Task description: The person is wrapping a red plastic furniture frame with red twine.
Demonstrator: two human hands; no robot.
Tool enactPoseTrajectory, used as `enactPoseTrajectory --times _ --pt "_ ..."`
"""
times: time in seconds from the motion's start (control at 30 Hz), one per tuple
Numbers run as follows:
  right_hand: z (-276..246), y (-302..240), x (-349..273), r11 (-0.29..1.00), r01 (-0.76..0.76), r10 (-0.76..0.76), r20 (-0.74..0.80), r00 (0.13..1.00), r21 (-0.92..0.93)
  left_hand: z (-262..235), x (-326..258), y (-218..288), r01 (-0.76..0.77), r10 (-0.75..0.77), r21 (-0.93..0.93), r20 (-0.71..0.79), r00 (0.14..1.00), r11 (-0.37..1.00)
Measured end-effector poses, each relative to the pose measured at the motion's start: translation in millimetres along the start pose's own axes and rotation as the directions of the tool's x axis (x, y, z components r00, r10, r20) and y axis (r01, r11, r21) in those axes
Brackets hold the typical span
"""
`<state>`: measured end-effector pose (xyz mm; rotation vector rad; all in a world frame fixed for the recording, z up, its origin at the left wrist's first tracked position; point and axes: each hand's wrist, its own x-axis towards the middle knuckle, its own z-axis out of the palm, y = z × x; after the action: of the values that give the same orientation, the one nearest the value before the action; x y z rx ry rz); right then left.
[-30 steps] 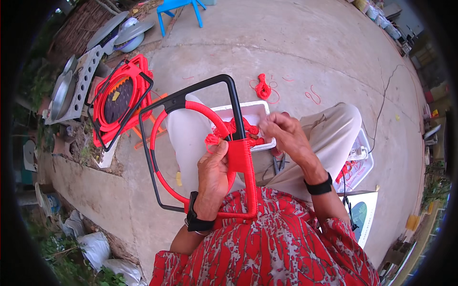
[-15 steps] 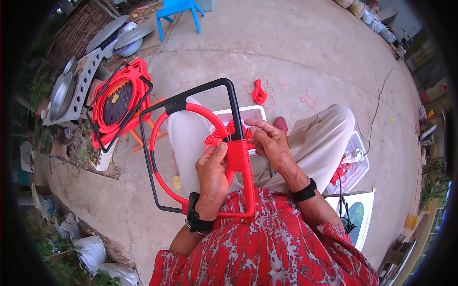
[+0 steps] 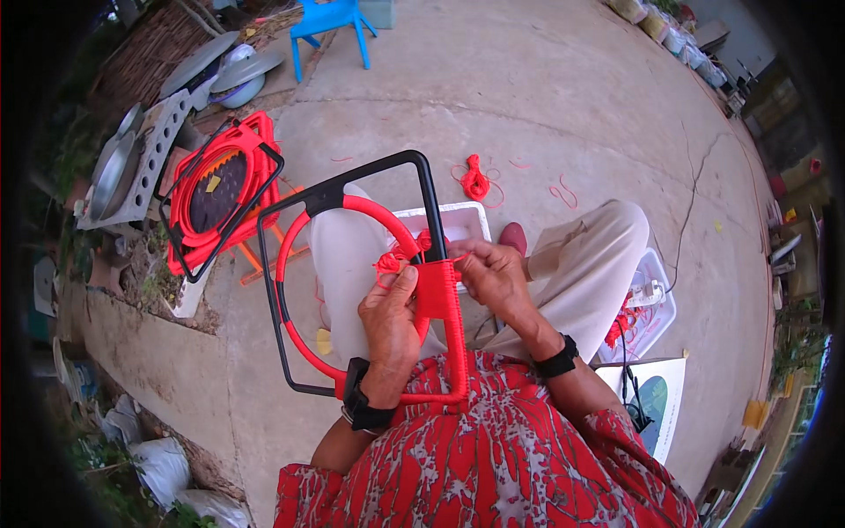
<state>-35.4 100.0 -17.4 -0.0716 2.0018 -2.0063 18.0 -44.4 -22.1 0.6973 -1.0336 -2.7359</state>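
A black frame (image 3: 427, 189) with a ring inside it stands over my lap, its ring and near side wrapped in red cord. My left hand (image 3: 390, 321) is closed at the ring's inner edge, with a small bundle of red cord (image 3: 388, 262) pinched at the thumb. On the other side of the frame's bar my right hand (image 3: 497, 280) is closed on a red cord strand (image 3: 459, 258), close to the red wrapped section (image 3: 436, 290). The rest of the ring (image 3: 295, 339) hangs to the left, partly bare black.
A white basin (image 3: 471, 216) sits between my legs. Beyond it lies a red cord hank (image 3: 474, 180). Wrapped red frames (image 3: 220, 189) lean at left. A white tub (image 3: 660, 326) with red cord and a power strip is at right. A blue chair (image 3: 330, 26) stands far off.
My right hand has shifted slightly and its fingers have drawn in at the frame's bar, where a strand now shows. The red clump by its fingertips is no longer visible there. My left hand stays.
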Motion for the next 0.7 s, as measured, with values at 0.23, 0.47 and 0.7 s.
enactPoseTrajectory --times 0.23,0.47,0.7 --pt "1.4 -42.0 9.1 0.835 0.495 -0.491 0.080 0.868 -0.240 -2.4 0.6 -2.5 -0.004 0.004 0.058 0.002 1.000 0.998" --pt "27.7 -54.2 24.9 0.275 0.804 -0.491 0.642 0.589 -0.527 -11.1 1.6 -15.1 -0.108 0.101 0.054 0.122 0.987 0.993" --pt "25.7 -58.5 24.8 0.941 0.338 -0.306 0.374 0.875 -0.023 9.5 -7.1 2.5 -0.092 0.088 0.026 0.115 0.989 0.995"
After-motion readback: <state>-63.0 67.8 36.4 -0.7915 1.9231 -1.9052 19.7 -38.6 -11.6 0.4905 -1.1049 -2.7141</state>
